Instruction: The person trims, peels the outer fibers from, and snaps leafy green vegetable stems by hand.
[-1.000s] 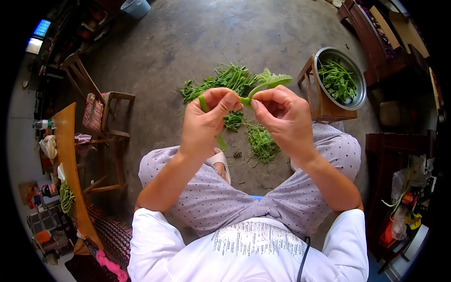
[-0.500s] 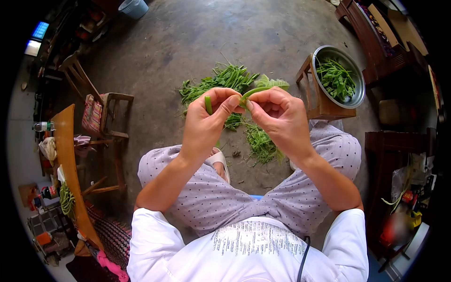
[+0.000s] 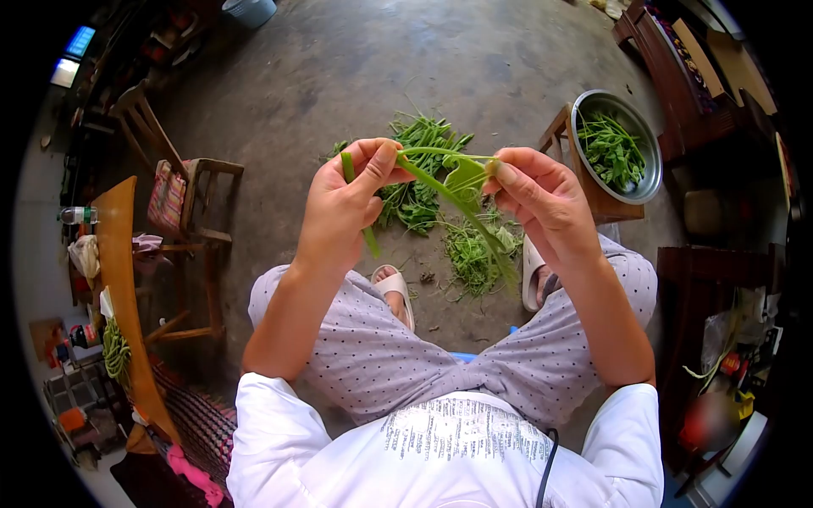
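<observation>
Raised in front of me, my left hand (image 3: pixel 343 199) is closed on a leafy green stem (image 3: pixel 453 196), pinched between thumb and forefinger. A second, short piece of stem (image 3: pixel 349 167) is tucked through the same hand's fingers. My right hand (image 3: pixel 549 199), also closed, pinches thin pale strands that stretch across to the stem near the left fingertips. A light green leaf (image 3: pixel 464 178) shows between the hands. Below them on the floor lies a heap of green stems (image 3: pixel 417 206), partly hidden by my left hand. Nearer my feet sits a tangle of fine green strips (image 3: pixel 474 258).
At the right a metal basin (image 3: pixel 653 169) with leafy stems stands on a wooden stool (image 3: pixel 611 206). A wooden chair (image 3: pixel 203 190) and a table edge (image 3: pixel 118 229) are at the left. My sandalled feet flank the strips. A blue bucket (image 3: pixel 251 10) stands far back.
My hands have moved apart, the right one drawing thin strands away from the stem. The stem now hangs down toward the right, and its leaf end has swung lower.
</observation>
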{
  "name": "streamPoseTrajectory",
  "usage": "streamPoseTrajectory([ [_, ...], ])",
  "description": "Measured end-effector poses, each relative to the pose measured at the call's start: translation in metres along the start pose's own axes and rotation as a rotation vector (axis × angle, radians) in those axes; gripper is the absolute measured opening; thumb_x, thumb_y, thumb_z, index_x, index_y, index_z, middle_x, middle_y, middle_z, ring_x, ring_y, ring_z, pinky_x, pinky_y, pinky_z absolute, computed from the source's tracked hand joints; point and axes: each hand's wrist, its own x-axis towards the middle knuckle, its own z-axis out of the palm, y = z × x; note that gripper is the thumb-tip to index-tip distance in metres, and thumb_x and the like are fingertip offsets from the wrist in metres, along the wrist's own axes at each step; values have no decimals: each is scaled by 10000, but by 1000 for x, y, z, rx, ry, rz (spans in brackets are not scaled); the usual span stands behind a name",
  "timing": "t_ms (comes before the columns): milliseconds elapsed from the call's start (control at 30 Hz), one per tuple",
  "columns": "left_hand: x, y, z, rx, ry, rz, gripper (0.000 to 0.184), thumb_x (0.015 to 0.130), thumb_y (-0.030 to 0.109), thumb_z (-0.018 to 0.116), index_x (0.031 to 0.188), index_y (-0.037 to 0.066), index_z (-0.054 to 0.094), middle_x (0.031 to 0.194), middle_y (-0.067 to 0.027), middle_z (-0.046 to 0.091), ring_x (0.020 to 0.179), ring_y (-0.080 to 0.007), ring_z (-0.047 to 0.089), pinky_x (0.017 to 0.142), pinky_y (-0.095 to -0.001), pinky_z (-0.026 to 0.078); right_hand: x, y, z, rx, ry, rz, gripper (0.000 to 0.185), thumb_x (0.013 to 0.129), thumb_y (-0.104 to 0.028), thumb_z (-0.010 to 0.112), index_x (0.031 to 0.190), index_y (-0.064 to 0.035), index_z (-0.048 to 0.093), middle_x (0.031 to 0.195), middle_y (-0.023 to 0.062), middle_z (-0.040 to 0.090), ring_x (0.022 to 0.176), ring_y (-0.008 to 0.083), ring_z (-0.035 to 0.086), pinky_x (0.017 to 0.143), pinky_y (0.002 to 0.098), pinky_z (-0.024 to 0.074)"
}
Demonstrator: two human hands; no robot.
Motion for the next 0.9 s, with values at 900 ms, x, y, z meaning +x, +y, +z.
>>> streamPoseTrajectory([
  [900, 0, 18, -34, -132, 18, 228, 177, 979, 238, 523, 1017, 70, 565, 908, -23, 621, 843, -53, 632, 371, -143, 243, -15, 14, -61, -1543, -24, -138, 46, 886, -53, 592, 882, -9, 579, 695, 34, 567, 614, 100, 512, 534, 292, 415],
])
